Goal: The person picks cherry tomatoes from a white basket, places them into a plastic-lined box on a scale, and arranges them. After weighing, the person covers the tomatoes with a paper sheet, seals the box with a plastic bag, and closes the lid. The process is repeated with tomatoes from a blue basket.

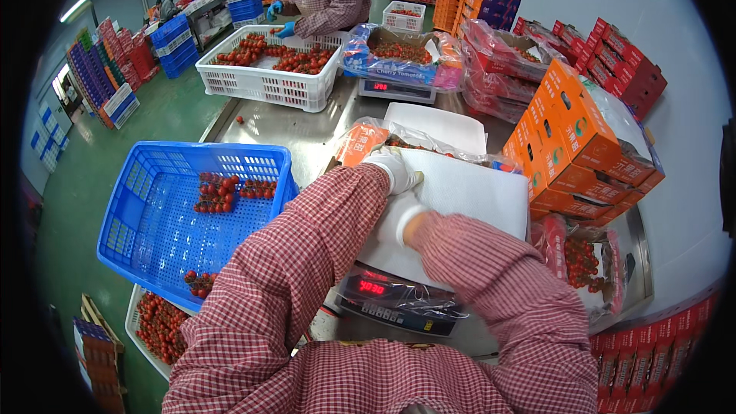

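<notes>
My left hand (393, 171), in a white glove, lies at the far left edge of a white padded sheet (471, 190) that covers most of an open carton of cherry tomatoes (428, 145). Just nearer to me, my right hand (401, 219), gloved too, rests at the sheet's left side; its fingers are blurred. Whether either hand grips the sheet is unclear. Clear plastic film lines the carton, which stands on a digital scale (397, 302) with a lit red display. Behind it lies another white sheet (440, 126).
A blue plastic crate (123, 207) with several tomato clusters stands at left, above a white crate of tomatoes (158, 328). Orange cartons (566, 149) are stacked at right. Across the steel table (276, 126), a co-worker in blue gloves handles tomatoes over a white crate (267, 83).
</notes>
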Demonstrator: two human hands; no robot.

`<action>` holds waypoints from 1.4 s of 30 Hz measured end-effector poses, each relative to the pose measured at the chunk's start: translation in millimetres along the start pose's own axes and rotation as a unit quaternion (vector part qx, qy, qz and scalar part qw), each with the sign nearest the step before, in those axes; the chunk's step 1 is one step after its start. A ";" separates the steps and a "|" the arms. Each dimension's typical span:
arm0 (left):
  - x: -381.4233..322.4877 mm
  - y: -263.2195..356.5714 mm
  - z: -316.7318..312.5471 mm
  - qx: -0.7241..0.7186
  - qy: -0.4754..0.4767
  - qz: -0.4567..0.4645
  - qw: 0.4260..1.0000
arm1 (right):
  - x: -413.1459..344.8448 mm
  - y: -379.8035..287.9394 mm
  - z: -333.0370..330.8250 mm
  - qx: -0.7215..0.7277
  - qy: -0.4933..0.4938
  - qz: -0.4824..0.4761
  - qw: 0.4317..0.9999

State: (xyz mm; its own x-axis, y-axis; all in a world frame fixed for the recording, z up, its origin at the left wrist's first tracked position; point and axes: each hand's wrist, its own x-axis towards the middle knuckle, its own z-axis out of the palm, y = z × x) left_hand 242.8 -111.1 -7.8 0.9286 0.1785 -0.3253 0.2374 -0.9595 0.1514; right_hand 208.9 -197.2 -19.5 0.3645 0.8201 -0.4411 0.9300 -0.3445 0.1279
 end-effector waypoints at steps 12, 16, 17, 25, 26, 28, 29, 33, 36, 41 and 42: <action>15.4 -15.8 48.5 -0.164 0.122 -0.016 0.979 | -59.8 -43.6 4.5 0.037 0.028 -0.104 0.994; 13.1 -7.8 47.3 -0.098 0.135 -0.022 0.986 | -64.9 -38.9 0.4 0.063 0.022 -0.115 0.991; 13.2 -6.6 46.4 -0.093 0.137 -0.020 0.986 | -65.5 -36.4 0.0 0.069 0.047 -0.125 0.989; 27.5 -9.0 40.6 -0.155 0.131 -0.034 0.979 | -44.2 -26.8 16.2 0.112 0.098 -0.179 0.973; 27.6 -8.1 42.3 -0.137 0.127 -0.039 0.982 | -43.4 -28.8 17.9 0.130 0.080 -0.180 0.972; 26.2 -7.3 46.4 -0.129 0.147 -0.029 0.980 | -47.3 -31.6 18.7 0.086 0.066 -0.147 0.983; 25.1 -7.3 48.7 -0.119 0.145 -0.029 0.982 | -52.3 -29.6 18.3 0.104 0.074 -0.162 0.979; 27.0 -12.5 52.5 -0.076 0.140 0.005 0.987 | -82.8 -11.1 19.4 0.150 0.156 -0.162 0.963; 23.8 -15.1 54.7 -0.103 0.183 0.027 0.977 | -99.4 44.7 34.1 0.206 0.360 -0.053 0.908; -36.0 -11.2 61.8 -0.067 0.158 0.141 0.975 | -103.1 71.1 89.2 0.152 0.173 0.089 0.969; -56.6 -14.2 60.0 -0.003 0.103 0.172 0.980 | -100.8 73.4 95.0 0.153 0.195 0.080 0.965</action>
State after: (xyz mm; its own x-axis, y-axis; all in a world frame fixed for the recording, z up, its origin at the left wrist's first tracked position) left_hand 169.7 -120.6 -47.5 0.9917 -0.1148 -0.0585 -0.0989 -0.9692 0.2254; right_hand 235.9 -348.6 -50.0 0.5475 0.8346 -0.0609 0.8249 -0.5505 -0.1283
